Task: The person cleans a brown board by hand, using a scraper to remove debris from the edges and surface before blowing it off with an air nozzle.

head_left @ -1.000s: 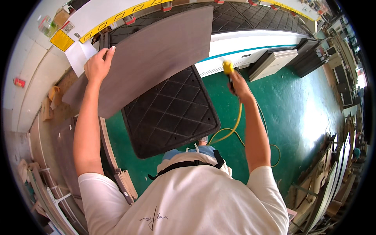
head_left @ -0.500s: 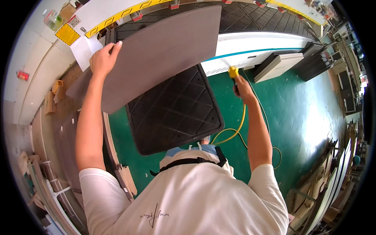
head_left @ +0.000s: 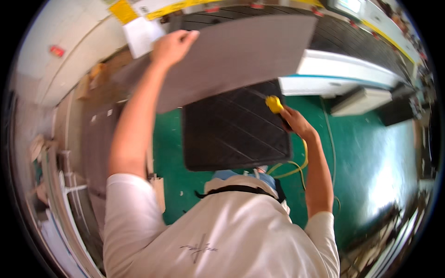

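Now tilting the grey panel up, left hand gripping its ten-o'clock edge, right hand clenching the yellow air-hose nozzle, next likely needing aim at the panel.

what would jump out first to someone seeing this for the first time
A big grey panel fills the top, tilted up, with the left hand gripping its upper left edge. Below it a black quilted mat lies on the green floor. At the mat's right edge the right hand holds a yellow-tipped tool with a yellow hose.

A black diamond-patterned mat lies on the green floor, beside a white machine base.
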Demonstrator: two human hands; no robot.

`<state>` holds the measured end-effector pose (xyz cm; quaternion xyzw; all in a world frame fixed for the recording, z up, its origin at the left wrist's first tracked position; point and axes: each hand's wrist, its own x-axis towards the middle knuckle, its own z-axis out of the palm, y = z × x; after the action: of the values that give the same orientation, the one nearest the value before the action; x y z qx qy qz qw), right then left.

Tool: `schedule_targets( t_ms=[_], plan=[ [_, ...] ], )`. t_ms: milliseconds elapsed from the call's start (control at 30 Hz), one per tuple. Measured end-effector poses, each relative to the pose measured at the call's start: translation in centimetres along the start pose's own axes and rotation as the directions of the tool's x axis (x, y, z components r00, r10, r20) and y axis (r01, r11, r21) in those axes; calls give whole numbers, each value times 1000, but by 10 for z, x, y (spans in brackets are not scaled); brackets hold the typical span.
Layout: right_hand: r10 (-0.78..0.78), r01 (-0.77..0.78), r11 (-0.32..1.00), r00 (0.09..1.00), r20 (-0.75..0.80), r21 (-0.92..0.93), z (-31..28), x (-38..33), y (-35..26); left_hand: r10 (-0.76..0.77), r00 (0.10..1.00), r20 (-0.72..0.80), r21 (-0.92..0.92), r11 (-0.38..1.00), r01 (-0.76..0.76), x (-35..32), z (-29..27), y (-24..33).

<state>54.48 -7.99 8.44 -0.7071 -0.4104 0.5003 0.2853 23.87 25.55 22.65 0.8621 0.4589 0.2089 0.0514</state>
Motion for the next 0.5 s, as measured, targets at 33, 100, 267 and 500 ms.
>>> schedule_targets(
  t_ms=[33,100,267,500],
  plan=[
    [-19,11,977,999,36,211,18,-5,-19,-6,1000,-4,22,1000,6,-2,-1,-4],
    [-199,53,793,964,176,607,37,-9,-33,26,999,-43,80,997,-23,-1,0,5],
    [-165,50,926,945,283,373,137,26,-77,-6,1000,31,-1,1000,6,-9,-7,-4],
    [-147,200,978,858,492,-56,152,37,-101,218,974,69,-32,976,-216,-14,-9,-15]
  ],
)
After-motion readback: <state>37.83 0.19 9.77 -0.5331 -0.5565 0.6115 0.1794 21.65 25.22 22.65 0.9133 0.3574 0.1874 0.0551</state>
